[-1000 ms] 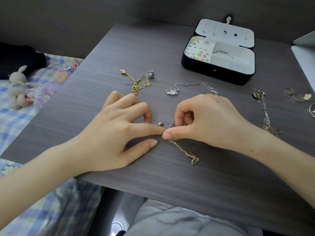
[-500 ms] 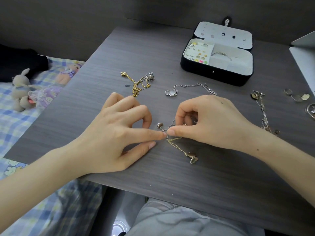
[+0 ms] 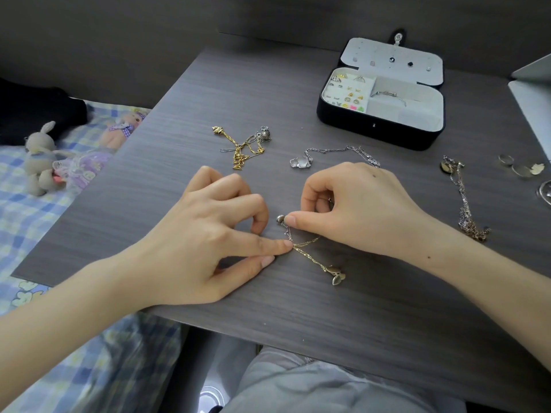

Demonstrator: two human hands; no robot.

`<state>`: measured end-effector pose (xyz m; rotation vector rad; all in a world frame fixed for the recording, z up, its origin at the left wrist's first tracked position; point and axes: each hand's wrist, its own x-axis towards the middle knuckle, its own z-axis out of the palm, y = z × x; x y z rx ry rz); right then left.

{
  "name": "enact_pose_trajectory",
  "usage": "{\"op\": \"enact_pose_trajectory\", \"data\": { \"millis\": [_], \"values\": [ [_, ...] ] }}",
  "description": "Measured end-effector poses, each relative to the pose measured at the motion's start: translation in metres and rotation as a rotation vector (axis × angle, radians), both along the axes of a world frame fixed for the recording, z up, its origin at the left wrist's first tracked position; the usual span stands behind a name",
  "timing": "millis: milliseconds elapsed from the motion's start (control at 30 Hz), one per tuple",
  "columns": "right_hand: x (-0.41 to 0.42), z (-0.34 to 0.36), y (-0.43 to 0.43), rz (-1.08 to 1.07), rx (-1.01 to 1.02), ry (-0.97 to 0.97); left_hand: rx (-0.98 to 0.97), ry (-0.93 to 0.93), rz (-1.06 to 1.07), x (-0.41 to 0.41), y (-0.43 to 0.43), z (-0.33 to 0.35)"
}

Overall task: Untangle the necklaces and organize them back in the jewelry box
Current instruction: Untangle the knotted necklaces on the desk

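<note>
A dark grey wood-grain table stands against a dark wall, its left edge next to a bed with a blue and yellow checked sheet, where a plush rabbit and a plush bear lie. Near the front of the table, between the two hands, lies the tangled pair of chains, one gold and one silver, with a leaf-like pendant trailing toward the near edge. The left hand stretches its index finger out and presses the tip onto the crossing strands; the thumb lies just beside it with a small gap and the other fingers are curled under. The right hand pinches the chains between thumb and index finger beside a small silver bead. Farther back lie a gold necklace in a knot and a silver necklace, well apart from a third chain at the right. The black jewelry box sits open at the far right, with earrings in its left compartment. A laptop shows at the right edge.
</note>
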<state>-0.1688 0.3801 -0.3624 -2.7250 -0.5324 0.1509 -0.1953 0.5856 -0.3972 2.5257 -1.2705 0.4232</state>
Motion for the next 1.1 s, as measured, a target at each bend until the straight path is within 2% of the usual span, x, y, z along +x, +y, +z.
{"op": "enact_pose_trajectory", "data": {
  "millis": [1100],
  "values": [
    [-0.009,0.004,-0.010,0.076,-0.026,0.062,0.012,-0.131,0.008,-0.006,-0.002,0.001]
  ]
}}
